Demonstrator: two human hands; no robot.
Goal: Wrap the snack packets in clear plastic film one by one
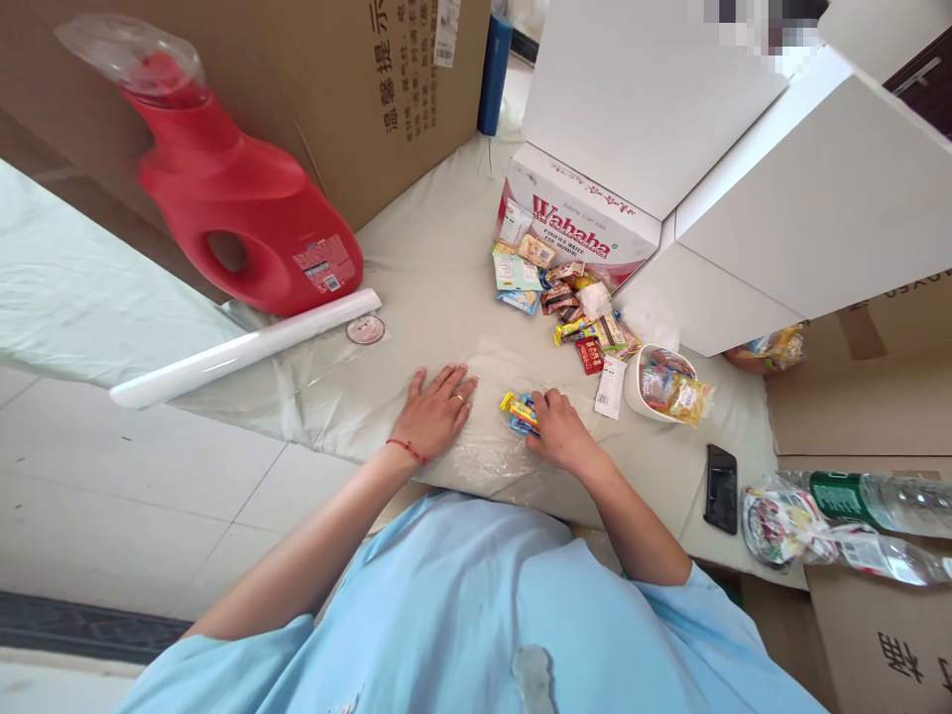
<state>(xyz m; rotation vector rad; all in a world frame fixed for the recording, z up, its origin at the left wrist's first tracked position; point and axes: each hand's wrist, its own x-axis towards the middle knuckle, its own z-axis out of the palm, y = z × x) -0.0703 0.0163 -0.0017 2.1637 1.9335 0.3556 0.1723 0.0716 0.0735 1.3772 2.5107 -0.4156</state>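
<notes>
My left hand (435, 412) lies flat on the plastic-covered table, fingers stretched out and nothing in it. To its right, my right hand (563, 428) has its fingers curled over the right end of some small snack packets (524, 413), one yellow and the others blue; the fingertips partly hide them. Beyond my hands is a loose pile of wrapped snacks (569, 297) in several colours. A white packet (610, 387) lies off the right hand's far side, beside a white bowl (638, 399) that holds more wrapped snacks.
A Wahaha box (580, 213) stands behind the pile, next to white panels (632, 89). At left are a red jug (260, 198), a white roll (245, 347) and a round pink item (366, 329). A phone (721, 488) and plastic bottles (885, 501) lie at right.
</notes>
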